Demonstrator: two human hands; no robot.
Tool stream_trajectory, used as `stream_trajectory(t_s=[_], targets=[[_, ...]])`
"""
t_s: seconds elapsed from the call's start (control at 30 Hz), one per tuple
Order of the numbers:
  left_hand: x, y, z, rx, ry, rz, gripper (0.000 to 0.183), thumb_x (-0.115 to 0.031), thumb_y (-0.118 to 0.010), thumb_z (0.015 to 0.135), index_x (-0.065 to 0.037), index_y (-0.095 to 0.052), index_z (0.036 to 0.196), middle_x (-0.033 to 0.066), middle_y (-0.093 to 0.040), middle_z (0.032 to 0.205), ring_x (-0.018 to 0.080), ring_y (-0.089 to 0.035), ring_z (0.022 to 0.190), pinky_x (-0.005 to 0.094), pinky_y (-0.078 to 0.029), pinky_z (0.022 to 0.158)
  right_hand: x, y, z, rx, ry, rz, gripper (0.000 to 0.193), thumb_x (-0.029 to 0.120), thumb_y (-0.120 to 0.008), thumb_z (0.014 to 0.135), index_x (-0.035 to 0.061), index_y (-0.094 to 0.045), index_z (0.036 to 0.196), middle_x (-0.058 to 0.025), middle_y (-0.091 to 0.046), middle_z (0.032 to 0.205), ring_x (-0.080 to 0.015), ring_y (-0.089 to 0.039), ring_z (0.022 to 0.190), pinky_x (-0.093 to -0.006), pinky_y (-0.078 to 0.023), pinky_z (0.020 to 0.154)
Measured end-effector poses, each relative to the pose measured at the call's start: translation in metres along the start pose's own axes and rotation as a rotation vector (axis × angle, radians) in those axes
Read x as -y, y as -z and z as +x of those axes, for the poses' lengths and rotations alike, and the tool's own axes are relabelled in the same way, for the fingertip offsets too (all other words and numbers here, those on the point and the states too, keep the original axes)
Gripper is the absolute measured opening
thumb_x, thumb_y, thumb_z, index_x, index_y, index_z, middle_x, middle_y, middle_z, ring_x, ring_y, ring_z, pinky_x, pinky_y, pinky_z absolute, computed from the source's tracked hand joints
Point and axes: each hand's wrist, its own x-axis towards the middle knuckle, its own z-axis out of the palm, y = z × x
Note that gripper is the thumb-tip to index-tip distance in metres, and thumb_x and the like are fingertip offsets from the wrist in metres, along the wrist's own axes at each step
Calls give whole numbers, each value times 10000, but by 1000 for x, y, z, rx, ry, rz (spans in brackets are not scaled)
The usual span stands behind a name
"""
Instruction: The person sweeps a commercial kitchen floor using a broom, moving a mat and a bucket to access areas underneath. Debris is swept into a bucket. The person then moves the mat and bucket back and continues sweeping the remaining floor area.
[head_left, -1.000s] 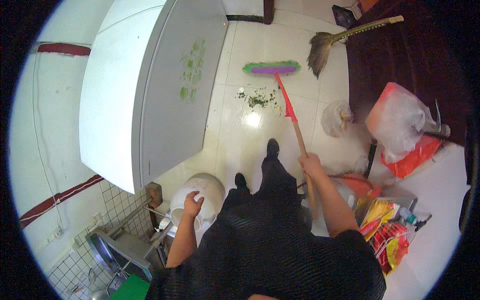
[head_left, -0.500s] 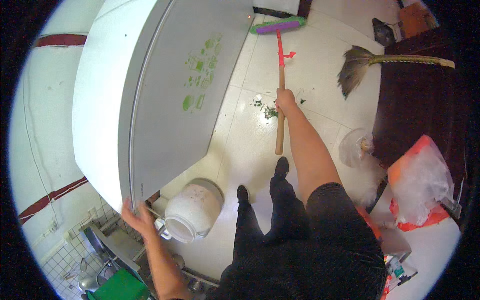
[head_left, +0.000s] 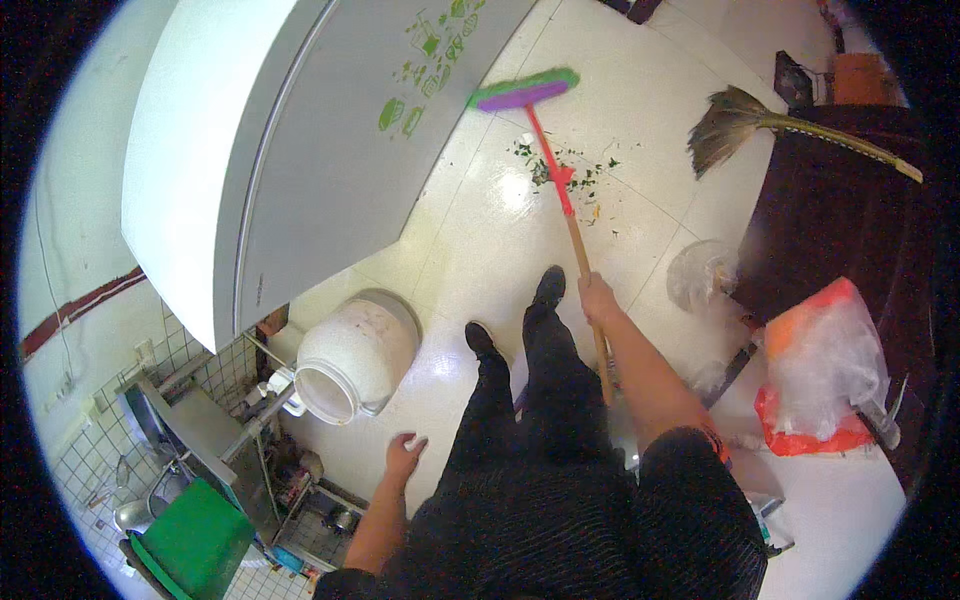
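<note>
My right hand (head_left: 598, 302) is wrapped round the wooden handle of a push broom (head_left: 577, 243), which slants away from my right side. Its purple and green brush head (head_left: 525, 92) lies on the floor beside the lower edge of the refrigerator (head_left: 340, 170). Scattered green scraps (head_left: 540, 172) and a small white bit are on the tiles on my side of the brush head, with the red part of the broom passing over them. Nothing is in my left hand (head_left: 405, 455); it hangs beside my left leg with its fingers apart, nearest the off-white barrel (head_left: 375, 340).
A straw hand broom (head_left: 733, 128) lies at the dark cabinet (head_left: 840, 215) on the right. Plastic bags (head_left: 825, 365) sit nearer me on that side. A metal stand (head_left: 205, 420) and a green board (head_left: 195, 540) are at lower left. My shoes (head_left: 548, 287) stand on the pale tiles.
My right hand has drawn the broom back toward my body, its head coming nearer. My left hand has left the refrigerator's edge and come in beside my leg. The view has shifted.
</note>
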Motion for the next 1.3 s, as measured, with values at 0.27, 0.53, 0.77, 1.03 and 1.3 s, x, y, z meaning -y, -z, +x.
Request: stream_trajectory(t_s=[0.27,0.53,0.77,1.03,1.3], targets=[[-49,32,31,-33,-295,-394,381,-278,-685,760,0,-597,1005,139,-608,1040,222,-553,1009,323,-430,871,-102,19,-98,-64,123,-160,413,363,-454,883,31,-520,1120,-164,-595,734,-235,-590,605,-349,-478,571],[59,10,17,51,-140,-184,493,-389,-684,726,15,-604,997,171,-623,1003,269,-592,949,349,-455,847,-85,16,-153,-78,133,5,387,341,-463,906,21,-517,1118,-111,-559,662,-192,-532,506,-326,-448,474],[133,18,6,-13,-18,-167,469,-372,-683,733,11,-603,992,170,-627,978,269,-598,921,353,-464,832,9,-108,-96,-90,160,25,304,314,-452,897,11,-480,897,-82,-483,584,-187,-458,399,-337,-391,343],[110,12,8,-5,-110,-346,430,-345,-678,742,7,-609,979,160,-627,979,252,-597,928,339,-459,834,-34,-138,-112,-46,134,-193,317,287,-437,898,-10,-464,1005,-161,-556,714,-262,-548,520,-386,-457,444],[114,11,25,-48,-171,-439,447,-361,-677,742,7,-605,986,149,-626,980,250,-590,938,338,-455,839,-62,-73,-171,41,57,-115,389,330,-446,902,30,-508,1142,-103,-549,641,-178,-527,474,-331,-437,412]])
